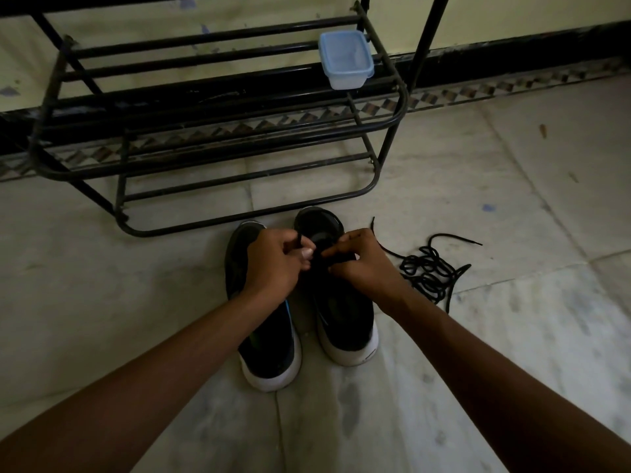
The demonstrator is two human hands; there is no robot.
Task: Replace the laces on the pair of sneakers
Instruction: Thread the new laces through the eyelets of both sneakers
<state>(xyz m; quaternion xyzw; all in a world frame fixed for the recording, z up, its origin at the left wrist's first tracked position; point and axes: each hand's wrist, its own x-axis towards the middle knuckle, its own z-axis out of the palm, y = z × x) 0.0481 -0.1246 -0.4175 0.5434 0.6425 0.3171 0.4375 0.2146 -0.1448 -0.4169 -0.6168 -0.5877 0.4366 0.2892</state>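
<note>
Pinching lace end (pixel 298 241), left hand (pixel 273 264), above right sneaker (pixel 345 315).

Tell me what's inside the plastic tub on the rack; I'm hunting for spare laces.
The lidded tub looks empty through its cloudy walls, though its bottom is unclear. Loose laces lie on the floor.

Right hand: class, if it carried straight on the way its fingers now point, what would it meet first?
The right hand points leftward across the right sneaker, so it would probably first meet the left hand, close opposite and pinching a lace end. Depth is uncertain.
</note>
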